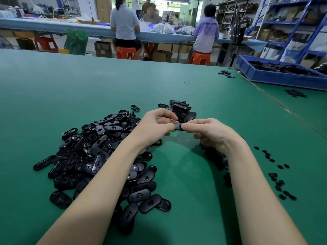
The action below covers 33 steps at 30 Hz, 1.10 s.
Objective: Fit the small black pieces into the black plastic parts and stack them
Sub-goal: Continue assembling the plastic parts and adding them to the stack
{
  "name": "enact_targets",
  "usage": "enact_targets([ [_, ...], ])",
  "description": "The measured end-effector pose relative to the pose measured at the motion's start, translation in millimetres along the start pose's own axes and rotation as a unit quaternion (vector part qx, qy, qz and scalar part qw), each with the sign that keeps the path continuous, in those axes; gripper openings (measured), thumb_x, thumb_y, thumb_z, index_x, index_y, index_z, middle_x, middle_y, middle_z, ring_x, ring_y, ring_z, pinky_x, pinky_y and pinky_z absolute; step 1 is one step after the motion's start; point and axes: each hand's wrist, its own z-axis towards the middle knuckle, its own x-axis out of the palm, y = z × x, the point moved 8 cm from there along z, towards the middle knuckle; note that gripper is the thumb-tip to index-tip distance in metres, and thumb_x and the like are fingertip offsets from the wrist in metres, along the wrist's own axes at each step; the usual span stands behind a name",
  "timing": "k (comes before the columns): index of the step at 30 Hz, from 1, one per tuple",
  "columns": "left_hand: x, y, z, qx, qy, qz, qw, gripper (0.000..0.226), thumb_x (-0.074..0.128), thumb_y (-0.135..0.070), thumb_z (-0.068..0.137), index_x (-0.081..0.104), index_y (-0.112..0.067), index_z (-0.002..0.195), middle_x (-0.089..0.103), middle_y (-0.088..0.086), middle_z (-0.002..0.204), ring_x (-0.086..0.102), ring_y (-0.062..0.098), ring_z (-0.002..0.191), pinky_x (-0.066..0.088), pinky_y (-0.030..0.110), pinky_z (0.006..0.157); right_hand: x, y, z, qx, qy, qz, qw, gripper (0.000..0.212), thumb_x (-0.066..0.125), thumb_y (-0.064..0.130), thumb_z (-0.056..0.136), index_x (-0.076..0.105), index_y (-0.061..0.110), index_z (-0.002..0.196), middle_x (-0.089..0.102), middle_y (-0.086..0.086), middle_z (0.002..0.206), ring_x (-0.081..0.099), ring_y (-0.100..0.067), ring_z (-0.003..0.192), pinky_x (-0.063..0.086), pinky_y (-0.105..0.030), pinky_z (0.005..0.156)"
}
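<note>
Seen from above on a green table (pixel 53 96): at frame centre, left hand (pixel 155 126) and right hand (pixel 210 133) met, both pinching one black plastic part (pixel 178 126) between thumbs and fingertips, raised just above the surface. Lower left, a large loose heap of black plastic parts (pixel 99 156). Just behind the hands, a stack of finished parts (pixel 182 109). Lower right, scattered small black pieces (pixel 277 181). Upper right, a blue bin (pixel 276 76).
</note>
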Motion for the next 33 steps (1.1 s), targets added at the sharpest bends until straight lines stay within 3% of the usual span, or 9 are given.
enact_targets([
  [5, 3.0, 6.8, 0.6, -0.023, 0.008, -0.012, 1.000, 0.013, 0.074, -0.008, 0.084, 0.070, -0.016, 0.094, 0.073, -0.006, 0.077, 0.065, 0.001, 0.071, 0.052, 0.016, 0.064, 2.3, 0.6, -0.1, -0.003, 0.014, -0.001, 1.000, 0.026, 0.092, 0.046, 0.054, 0.078, 0.032, 0.070, 0.069, 0.008, 0.081, 0.045, -0.008, 0.060, 0.027, -0.024, 0.052],
  [14, -1.7, 10.6, 1.7, -0.025, -0.014, 0.031, 0.999, 0.014, 0.075, -0.007, 0.083, 0.074, -0.021, 0.086, 0.070, -0.001, 0.079, 0.063, 0.007, 0.072, 0.055, 0.021, 0.069, 2.2, 16.6, 0.0, -0.052, -0.020, -0.095, 0.994, 0.013, 0.085, 0.028, 0.075, 0.073, 0.026, 0.074, 0.061, 0.008, 0.070, 0.048, -0.008, 0.059, 0.033, -0.019, 0.049],
  [17, -1.5, 11.6, 2.2, -0.033, -0.018, 0.016, 0.999, 0.016, 0.075, -0.005, 0.082, 0.074, -0.021, 0.083, 0.069, -0.002, 0.076, 0.064, 0.006, 0.071, 0.055, 0.019, 0.067, 1.9, 19.2, -0.9, -0.057, -0.021, -0.107, 0.992, 0.011, 0.083, 0.026, 0.076, 0.073, 0.027, 0.073, 0.060, 0.008, 0.070, 0.046, -0.008, 0.057, 0.031, -0.018, 0.048],
  [22, -4.7, 15.7, 0.7, -0.050, -0.017, 0.016, 0.998, 0.015, 0.076, -0.006, 0.082, 0.074, -0.020, 0.085, 0.069, 0.003, 0.082, 0.062, 0.013, 0.075, 0.055, 0.030, 0.077, 4.4, 22.2, 0.3, -0.070, -0.036, -0.118, 0.990, 0.010, 0.084, 0.025, 0.075, 0.074, 0.024, 0.074, 0.057, 0.009, 0.062, 0.043, -0.008, 0.052, 0.031, -0.012, 0.041],
  [28, -6.4, 21.3, -0.3, -0.065, -0.023, -0.001, 0.998, 0.015, 0.079, -0.009, 0.082, 0.075, -0.022, 0.088, 0.067, -0.001, 0.079, 0.059, 0.011, 0.074, 0.049, 0.023, 0.074, 8.3, 21.9, 4.3, -0.076, -0.052, -0.118, 0.989, 0.011, 0.084, 0.026, 0.075, 0.073, 0.024, 0.072, 0.054, 0.015, 0.055, 0.044, -0.002, 0.047, 0.031, -0.013, 0.044],
  [33, -6.3, 19.7, 0.0, -0.056, -0.026, -0.003, 0.998, 0.012, 0.078, -0.014, 0.083, 0.074, -0.022, 0.090, 0.077, 0.000, 0.081, 0.064, 0.008, 0.074, 0.049, 0.024, 0.073, 7.8, 23.0, 4.6, -0.086, -0.044, -0.087, 0.992, 0.010, 0.083, 0.024, 0.076, 0.074, 0.024, 0.075, 0.051, 0.012, 0.056, 0.042, -0.004, 0.047, 0.029, -0.011, 0.042],
])
